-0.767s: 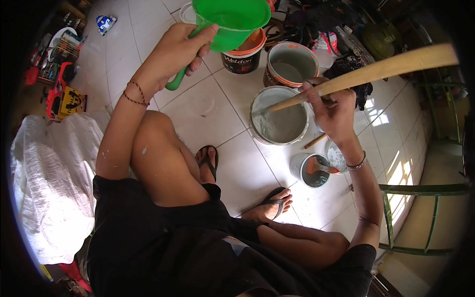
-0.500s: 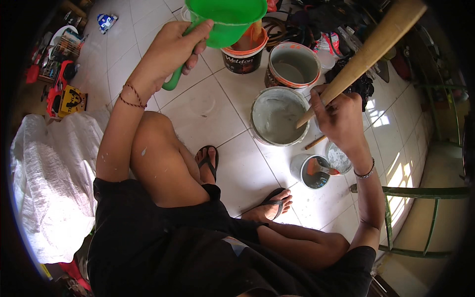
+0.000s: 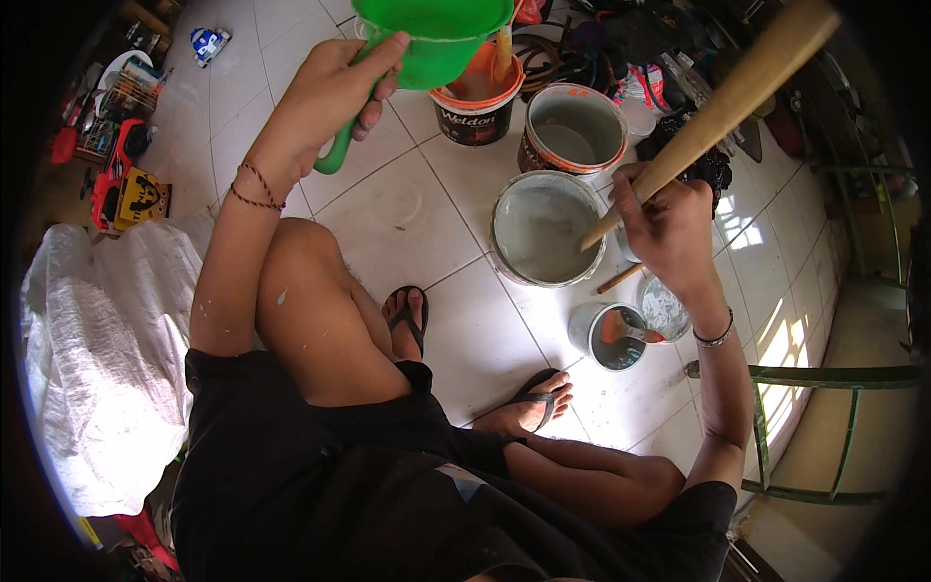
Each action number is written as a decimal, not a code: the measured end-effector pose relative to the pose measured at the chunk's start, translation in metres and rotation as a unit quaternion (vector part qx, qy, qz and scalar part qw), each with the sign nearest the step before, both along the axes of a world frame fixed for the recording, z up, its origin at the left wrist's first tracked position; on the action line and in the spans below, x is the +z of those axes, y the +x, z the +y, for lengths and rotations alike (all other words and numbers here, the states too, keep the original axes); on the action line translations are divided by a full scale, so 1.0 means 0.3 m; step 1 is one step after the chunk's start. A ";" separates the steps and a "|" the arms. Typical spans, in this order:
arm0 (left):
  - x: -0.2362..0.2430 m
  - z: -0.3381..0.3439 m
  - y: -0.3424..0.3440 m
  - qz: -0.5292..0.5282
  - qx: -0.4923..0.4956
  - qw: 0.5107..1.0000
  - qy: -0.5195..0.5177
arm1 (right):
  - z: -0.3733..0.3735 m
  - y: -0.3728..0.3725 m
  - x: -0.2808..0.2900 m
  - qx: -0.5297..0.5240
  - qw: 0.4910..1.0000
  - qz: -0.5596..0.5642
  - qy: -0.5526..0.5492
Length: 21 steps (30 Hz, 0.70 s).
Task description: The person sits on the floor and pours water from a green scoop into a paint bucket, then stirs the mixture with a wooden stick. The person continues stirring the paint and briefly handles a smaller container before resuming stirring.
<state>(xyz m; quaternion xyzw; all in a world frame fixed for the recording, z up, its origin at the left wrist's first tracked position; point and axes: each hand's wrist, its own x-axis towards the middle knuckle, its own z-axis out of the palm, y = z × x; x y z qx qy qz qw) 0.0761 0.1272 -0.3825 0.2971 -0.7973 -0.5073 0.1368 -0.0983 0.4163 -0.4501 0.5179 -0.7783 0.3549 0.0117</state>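
Up at the top, my left hand [image 3: 351, 92] is closed round the handle of a green plastic dipper [image 3: 441, 60], held over the floor beside an orange-rimmed black bucket [image 3: 473, 126]. My right hand [image 3: 669, 228] grips a long wooden stick [image 3: 722, 121]. The stick's lower end dips into a bucket of grey paint-like mix [image 3: 545, 228]. Behind that stands a second bucket [image 3: 576, 131] with grey liquid and an orange rim. Nearer me, a paintbrush with an orange handle [image 3: 630, 332] rests in a small can [image 3: 599, 339].
A round, grey-smeared lid or container [image 3: 663, 308] sits beside the can. At right is a green metal frame [image 3: 834, 378]. White cloth [image 3: 107, 359] drapes at the left, near a red toy vehicle [image 3: 114, 179]. Cables and clutter [image 3: 621, 44] lie at the back.
The green dipper and my left hand have shifted slightly left and up. My right hand and the stick have barely moved. The mix's surface in the bucket looks smoother and wetter.
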 end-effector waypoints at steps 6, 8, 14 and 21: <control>-0.005 -0.003 -0.009 0.006 0.001 1.000 -0.008 | -0.051 0.039 -0.058 0.034 0.980 -0.162 -0.106; -0.007 -0.003 -0.010 0.008 0.003 1.000 -0.011 | -0.055 0.017 -0.045 0.010 0.990 -0.083 -0.117; -0.001 -0.003 -0.004 -0.001 0.006 1.000 -0.002 | -0.018 0.016 0.020 -0.021 0.999 0.039 0.001; -0.005 0.000 -0.012 -0.001 -0.007 1.000 -0.004 | -0.079 0.046 -0.076 -0.003 0.978 -0.149 -0.145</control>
